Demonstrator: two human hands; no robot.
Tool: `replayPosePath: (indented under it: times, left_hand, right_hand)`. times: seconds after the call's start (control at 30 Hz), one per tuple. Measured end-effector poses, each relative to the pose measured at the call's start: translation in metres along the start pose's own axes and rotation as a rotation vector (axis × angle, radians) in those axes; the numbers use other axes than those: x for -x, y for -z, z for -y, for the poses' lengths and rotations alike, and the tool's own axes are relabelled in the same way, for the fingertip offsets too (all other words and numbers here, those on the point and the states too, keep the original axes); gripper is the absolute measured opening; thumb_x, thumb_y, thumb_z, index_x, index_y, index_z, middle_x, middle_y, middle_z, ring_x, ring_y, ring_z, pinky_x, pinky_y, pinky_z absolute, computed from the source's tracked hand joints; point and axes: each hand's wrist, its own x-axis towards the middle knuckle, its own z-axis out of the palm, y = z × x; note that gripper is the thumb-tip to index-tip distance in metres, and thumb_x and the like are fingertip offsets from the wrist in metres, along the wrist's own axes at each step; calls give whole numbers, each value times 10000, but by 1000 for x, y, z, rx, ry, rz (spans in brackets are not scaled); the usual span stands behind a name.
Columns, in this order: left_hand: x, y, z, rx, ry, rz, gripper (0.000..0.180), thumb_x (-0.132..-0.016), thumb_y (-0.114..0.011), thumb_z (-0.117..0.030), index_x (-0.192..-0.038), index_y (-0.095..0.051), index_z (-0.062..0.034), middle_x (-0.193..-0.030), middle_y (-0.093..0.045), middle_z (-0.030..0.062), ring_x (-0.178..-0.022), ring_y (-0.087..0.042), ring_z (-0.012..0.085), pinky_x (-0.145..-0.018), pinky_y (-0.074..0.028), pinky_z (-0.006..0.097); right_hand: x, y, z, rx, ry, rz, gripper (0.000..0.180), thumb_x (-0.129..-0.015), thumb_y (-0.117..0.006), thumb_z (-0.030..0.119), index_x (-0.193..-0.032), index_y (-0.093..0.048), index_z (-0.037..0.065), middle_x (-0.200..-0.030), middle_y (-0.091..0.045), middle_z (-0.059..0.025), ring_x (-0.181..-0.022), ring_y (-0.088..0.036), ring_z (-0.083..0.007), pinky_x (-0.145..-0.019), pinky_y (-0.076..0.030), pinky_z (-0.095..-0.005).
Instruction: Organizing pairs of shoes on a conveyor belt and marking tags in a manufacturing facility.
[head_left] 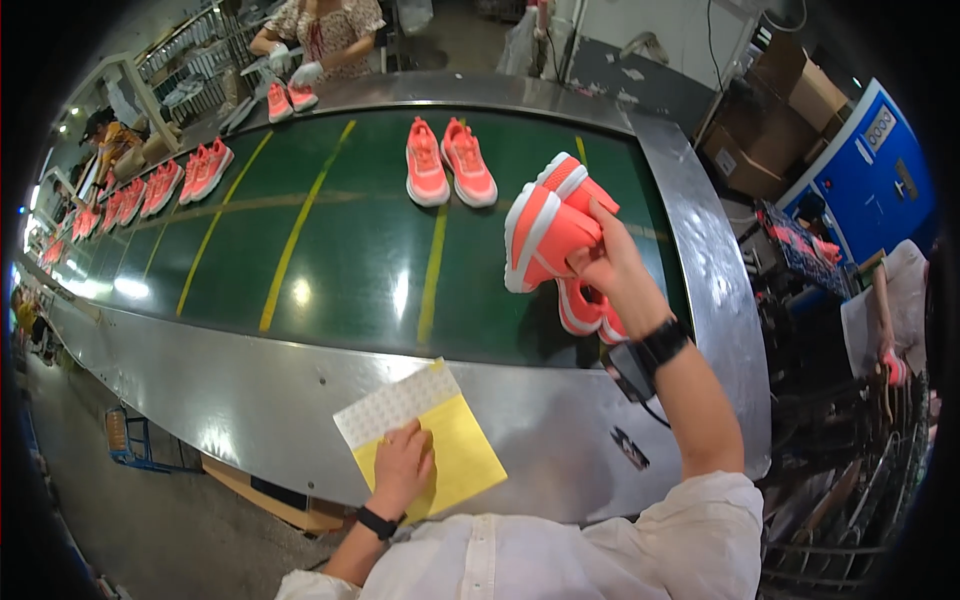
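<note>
Raised over the belt's right end, a pair of coral sneakers [545, 232] with white soles is in my right hand [622, 262], its fingers closed round them. Behind and below them, partly hidden, more coral shoes [577, 308] sit on the green belt. My left hand [402, 462] lies on a yellow sticker sheet [462, 455] on the metal ledge, its fingers bent and pressed at the edge of the white sticker rows. Whether a loose sticker is between those fingertips is too small to see.
A coral pair [448, 165] stands mid-belt [330, 240], and several more line its left side. Across the belt, a gloved person [320, 40] handles another pair. A small dark tool [630, 449] lies on the metal ledge [560, 420]. Cardboard boxes [765, 140] stand at right.
</note>
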Motion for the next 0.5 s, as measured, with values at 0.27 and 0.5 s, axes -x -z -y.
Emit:
replayPosePath:
  times: [0.27, 0.5]
  left_hand:
    - [2, -10, -3, 76, 36, 36, 343, -757, -679, -133, -1090, -606, -99, -1233, -572, 111, -983, -553, 306, -804, -441, 417]
    - [-1, -2, -8, 68, 76, 49, 369, -750, -684, -116, -1111, -610, -97, -1246, -576, 110, -970, -556, 292, -794, -437, 406]
  right_hand:
    - [-175, -34, 63, -187, 212, 39, 223, -963, -487, 225, -1072, -478, 32, -1084, -572, -202, -1055, -561, -330, -895, -515, -491]
    - [-88, 11, 26, 945, 338, 223, 437, -830, -640, 127, -1248, -545, 40, -969, -591, -31, -812, -599, -115, -649, -521, -310]
